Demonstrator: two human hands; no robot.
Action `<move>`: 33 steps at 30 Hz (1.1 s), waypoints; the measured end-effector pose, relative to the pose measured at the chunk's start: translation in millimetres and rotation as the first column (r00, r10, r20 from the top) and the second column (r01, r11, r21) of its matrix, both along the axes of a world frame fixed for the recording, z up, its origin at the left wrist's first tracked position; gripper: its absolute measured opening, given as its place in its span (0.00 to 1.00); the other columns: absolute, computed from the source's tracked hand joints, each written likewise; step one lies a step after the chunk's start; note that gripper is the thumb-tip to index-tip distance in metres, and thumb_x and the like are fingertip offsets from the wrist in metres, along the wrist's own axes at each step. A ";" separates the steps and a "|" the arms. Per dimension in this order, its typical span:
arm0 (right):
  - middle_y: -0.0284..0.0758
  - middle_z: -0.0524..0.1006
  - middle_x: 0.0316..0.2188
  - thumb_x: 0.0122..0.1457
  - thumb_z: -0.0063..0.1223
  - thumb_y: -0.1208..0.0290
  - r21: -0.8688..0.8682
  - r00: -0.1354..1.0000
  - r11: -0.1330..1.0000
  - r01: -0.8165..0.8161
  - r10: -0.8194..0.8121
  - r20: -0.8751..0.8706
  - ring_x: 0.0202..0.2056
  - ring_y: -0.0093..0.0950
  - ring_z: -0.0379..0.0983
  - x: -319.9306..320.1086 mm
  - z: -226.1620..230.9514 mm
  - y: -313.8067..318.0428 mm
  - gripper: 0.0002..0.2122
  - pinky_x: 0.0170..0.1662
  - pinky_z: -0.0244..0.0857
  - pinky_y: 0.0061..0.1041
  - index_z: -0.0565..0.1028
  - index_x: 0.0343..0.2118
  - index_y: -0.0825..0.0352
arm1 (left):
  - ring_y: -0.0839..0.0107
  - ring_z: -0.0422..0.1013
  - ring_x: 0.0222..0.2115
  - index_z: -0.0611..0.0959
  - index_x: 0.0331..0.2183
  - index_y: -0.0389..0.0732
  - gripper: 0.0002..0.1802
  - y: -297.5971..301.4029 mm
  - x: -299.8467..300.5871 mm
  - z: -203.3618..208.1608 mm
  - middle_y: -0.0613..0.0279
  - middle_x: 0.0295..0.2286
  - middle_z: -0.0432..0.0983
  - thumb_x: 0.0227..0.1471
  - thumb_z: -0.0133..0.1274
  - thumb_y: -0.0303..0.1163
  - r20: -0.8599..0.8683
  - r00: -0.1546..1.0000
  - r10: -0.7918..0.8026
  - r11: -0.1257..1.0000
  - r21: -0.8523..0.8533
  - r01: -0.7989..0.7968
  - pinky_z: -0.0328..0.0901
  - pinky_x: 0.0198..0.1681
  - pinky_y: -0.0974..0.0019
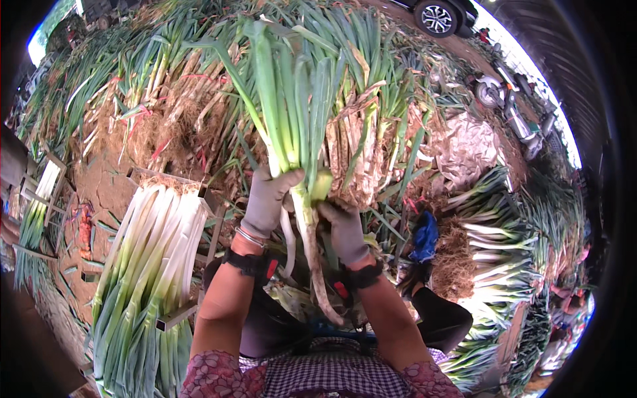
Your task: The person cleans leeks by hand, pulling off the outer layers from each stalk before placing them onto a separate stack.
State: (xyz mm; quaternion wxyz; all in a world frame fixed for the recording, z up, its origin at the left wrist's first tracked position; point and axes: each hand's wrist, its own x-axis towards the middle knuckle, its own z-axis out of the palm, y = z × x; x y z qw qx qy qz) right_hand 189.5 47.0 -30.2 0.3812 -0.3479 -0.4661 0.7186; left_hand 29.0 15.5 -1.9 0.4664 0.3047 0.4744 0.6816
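Upright in front of me, long green onions (307, 225) have broad green leaves fanned out at the top. Their pale stems narrow downward, and one brown-stained end hangs toward my lap. My left hand (264, 201), in a grey glove, is wrapped around the stems just below the leaves. On the other side, my gloved right hand (345, 232) is closed at a light green outer leaf (321, 184) that stands out from the stem. Its fingertips are partly hidden. A loose pale strip (287, 242) dangles below my left hand.
At left, trimmed green onions (149, 245) lie in a metal frame (174, 317). Untrimmed bundles with brown roots (159, 136) heap up ahead. More cleaned onions (491, 245) are stacked at right, near a blue bag (424, 237). A car (441, 16) and scooter (517, 119) stand beyond.
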 end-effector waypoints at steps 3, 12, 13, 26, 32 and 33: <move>0.32 0.76 0.35 0.60 0.49 0.74 0.077 0.997 0.997 -0.018 0.013 0.072 0.34 0.19 0.72 7.7 2.4 -0.2 0.10 0.35 0.67 0.19 0.73 0.43 0.73 | 0.83 0.66 0.13 0.81 0.33 0.34 0.12 2.8 3.2 0.0 0.68 0.20 0.75 0.49 0.58 0.33 -0.013 0.999 -0.048 0.999 0.011 0.048 0.57 0.13 0.80; 0.34 0.77 0.38 0.63 0.44 0.70 0.202 0.997 0.977 0.066 -0.055 -0.059 0.38 0.22 0.72 -1.8 -20.7 -4.9 0.13 0.42 0.67 0.22 0.75 0.44 0.72 | 0.87 0.64 0.13 0.82 0.37 0.36 0.16 1.1 10.6 -2.5 0.64 0.29 0.81 0.50 0.56 0.38 -0.087 0.996 -0.036 0.999 0.019 0.038 0.55 0.13 0.82; 0.36 0.76 0.41 0.63 0.42 0.69 0.208 0.988 0.976 -0.058 0.026 0.152 0.39 0.25 0.73 19.7 -50.4 -4.1 0.14 0.42 0.68 0.25 0.72 0.48 0.70 | 0.88 0.63 0.13 0.83 0.37 0.38 0.17 2.3 7.7 0.2 0.62 0.33 0.82 0.50 0.55 0.40 -0.098 0.995 0.031 0.997 0.068 -0.024 0.54 0.12 0.83; 0.37 0.77 0.25 0.46 0.64 0.66 0.784 0.752 0.560 -0.266 -0.388 0.532 0.25 0.30 0.76 35.4 34.6 1.6 0.12 0.28 0.69 0.26 0.76 0.32 0.65 | 0.80 0.70 0.16 0.79 0.36 0.33 0.13 1.1 -10.6 10.8 0.59 0.25 0.79 0.50 0.54 0.32 -0.025 0.997 0.066 0.996 0.060 -0.064 0.59 0.14 0.80; 0.40 0.77 0.22 0.49 0.60 0.64 0.742 0.755 0.613 -0.270 -0.343 0.558 0.27 0.34 0.77 -16.4 60.5 11.3 0.12 0.30 0.69 0.31 0.75 0.30 0.68 | 0.83 0.66 0.15 0.80 0.33 0.34 0.12 -1.2 4.2 5.4 0.69 0.20 0.73 0.48 0.59 0.32 -0.008 1.000 -0.030 0.999 0.027 0.030 0.58 0.15 0.79; 0.41 0.77 0.23 0.50 0.59 0.66 0.699 0.789 0.680 -0.222 -0.296 0.538 0.27 0.35 0.77 -18.2 54.0 13.1 0.11 0.30 0.69 0.32 0.74 0.30 0.69 | 0.84 0.64 0.15 0.80 0.32 0.35 0.11 -3.2 4.3 4.0 0.71 0.20 0.72 0.48 0.59 0.32 0.005 0.999 -0.039 0.999 0.009 0.039 0.58 0.16 0.79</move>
